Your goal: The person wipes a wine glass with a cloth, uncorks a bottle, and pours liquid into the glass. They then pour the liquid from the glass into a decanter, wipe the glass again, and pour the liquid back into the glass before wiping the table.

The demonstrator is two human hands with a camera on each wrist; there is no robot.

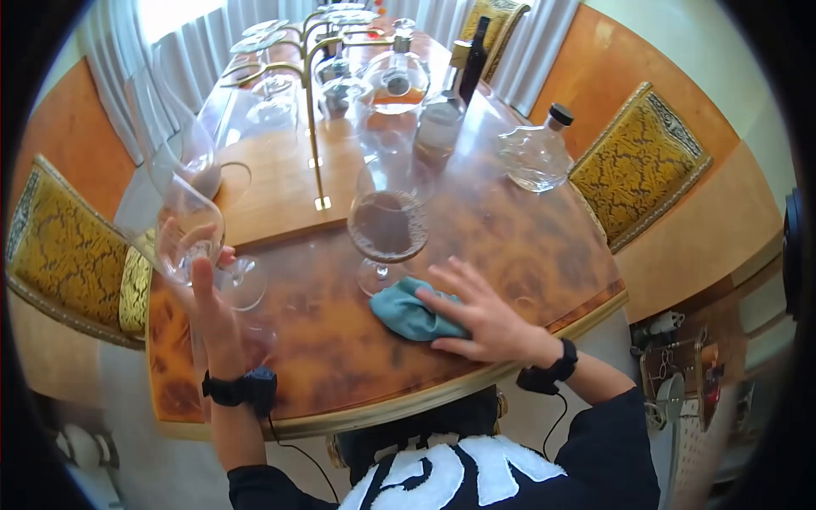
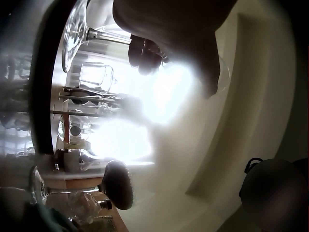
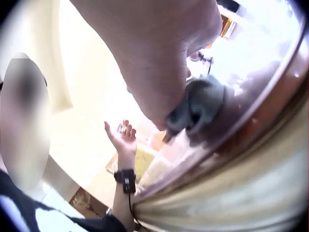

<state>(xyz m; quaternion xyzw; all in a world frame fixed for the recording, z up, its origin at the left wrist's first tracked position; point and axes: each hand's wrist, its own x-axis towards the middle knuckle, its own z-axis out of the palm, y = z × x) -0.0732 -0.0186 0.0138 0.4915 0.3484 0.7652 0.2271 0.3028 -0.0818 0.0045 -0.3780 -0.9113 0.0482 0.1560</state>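
Observation:
In the head view my left hand (image 1: pixel 212 297), palm turned upward, holds a tall clear curved glass vessel (image 1: pixel 189 225) at its lower part, with fingertips showing through it. A stemmed glass's round foot (image 1: pixel 246 285) stands beside this hand; the left wrist view shows its stem (image 2: pixel 108 36) running toward the fingers. My right hand (image 1: pixel 489 319) rests on a bunched blue-green cloth (image 1: pixel 412 310) on the tabletop, fingers spread and nearly straight over it. Just beyond the cloth stands a stemmed goblet with a dark, rough-looking bowl (image 1: pixel 388 225).
A wooden board (image 1: pixel 280 187) carries a brass glass rack (image 1: pixel 310 110) with upturned glasses. Behind the goblet stand a round decanter (image 1: pixel 397 81), a cloudy bottle (image 1: pixel 438 123) and a dark bottle (image 1: pixel 476 59). A leaf-shaped stoppered decanter (image 1: pixel 537 157) stands right. Patterned chairs (image 1: pixel 642 161) flank the table.

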